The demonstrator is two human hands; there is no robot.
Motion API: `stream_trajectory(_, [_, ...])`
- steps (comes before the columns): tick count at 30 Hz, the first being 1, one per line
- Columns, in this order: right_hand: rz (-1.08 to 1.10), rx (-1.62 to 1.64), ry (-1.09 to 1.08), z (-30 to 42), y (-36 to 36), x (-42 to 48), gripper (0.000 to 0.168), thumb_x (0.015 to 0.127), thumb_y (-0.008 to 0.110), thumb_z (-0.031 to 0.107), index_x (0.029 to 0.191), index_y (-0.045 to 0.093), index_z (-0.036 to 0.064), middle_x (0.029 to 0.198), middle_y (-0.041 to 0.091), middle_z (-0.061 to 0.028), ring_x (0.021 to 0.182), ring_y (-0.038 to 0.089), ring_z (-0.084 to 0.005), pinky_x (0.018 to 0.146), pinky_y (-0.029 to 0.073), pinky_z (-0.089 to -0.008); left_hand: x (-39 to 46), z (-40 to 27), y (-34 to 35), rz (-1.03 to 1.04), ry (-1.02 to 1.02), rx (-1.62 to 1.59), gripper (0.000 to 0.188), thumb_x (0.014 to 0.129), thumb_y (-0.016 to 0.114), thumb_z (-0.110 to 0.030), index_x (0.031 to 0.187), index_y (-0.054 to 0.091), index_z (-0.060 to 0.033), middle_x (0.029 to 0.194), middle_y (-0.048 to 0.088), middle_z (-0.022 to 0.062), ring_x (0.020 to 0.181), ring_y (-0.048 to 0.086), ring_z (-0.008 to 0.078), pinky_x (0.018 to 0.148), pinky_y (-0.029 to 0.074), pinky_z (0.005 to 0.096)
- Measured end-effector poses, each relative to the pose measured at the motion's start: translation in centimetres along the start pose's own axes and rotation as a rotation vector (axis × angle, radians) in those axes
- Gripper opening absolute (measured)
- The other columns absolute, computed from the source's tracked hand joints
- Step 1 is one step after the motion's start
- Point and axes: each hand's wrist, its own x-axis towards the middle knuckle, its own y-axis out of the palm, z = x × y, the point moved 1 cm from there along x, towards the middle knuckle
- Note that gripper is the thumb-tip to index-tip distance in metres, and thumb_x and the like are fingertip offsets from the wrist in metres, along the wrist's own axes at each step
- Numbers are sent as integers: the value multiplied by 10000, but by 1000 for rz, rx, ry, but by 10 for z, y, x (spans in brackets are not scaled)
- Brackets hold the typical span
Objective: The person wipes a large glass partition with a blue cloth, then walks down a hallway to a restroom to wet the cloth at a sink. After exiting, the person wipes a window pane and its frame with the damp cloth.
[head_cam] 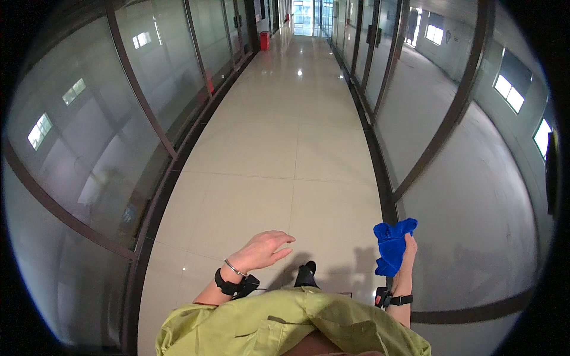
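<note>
A crumpled blue cloth (391, 247) is in my right hand (410, 249), at the lower right beside the glass partition (463, 249). The cloth covers most of the fingers; whether it touches the glass, I cannot tell. My left hand (267, 249) hangs over the tiled floor in front of me, its fingers slightly bent and apart, holding nothing. A metal bracelet (234, 268) and a black strap with a small device (236, 285) are on the left wrist. Another black strap (399, 300) circles the right wrist.
Glass partitions with dark frames line both sides of the corridor, above black skirting (384, 187). Far ahead on the left stands a red box (264, 41) near the wall. Bright windows (303, 18) close off the far end. My black shoe (306, 273) shows below.
</note>
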Motion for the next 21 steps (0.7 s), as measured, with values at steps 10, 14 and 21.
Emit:
stream_trajectory(10, [346,-231,-32,-22,107,112,514,864,605,432,1169,490,34,968,614,-145,919,621,-265,772,538,-414,4,36,-33,-66,-208,-53,282,908,560,-243,1095,621,-41,1084,646,136,970,614,326,833,499,399])
stream_trajectory(14, [533,-171,74,-8,173,142,423,887,632,354,1068,592,-26,902,638,-78,786,616,-163,765,520,-298,32,59,-30,-257,-441,-54,275,889,579,-233,1063,630,-26,1054,655,142,959,615,336,837,497,398])
stream_trajectory(21, [581,-161,183,33,148,152,443,878,620,402,1067,606,2,907,653,-116,746,656,-202,619,556,-325,57,87,-38,-352,-411,99,249,880,587,-223,1015,643,-21,1028,665,144,956,618,329,846,497,401])
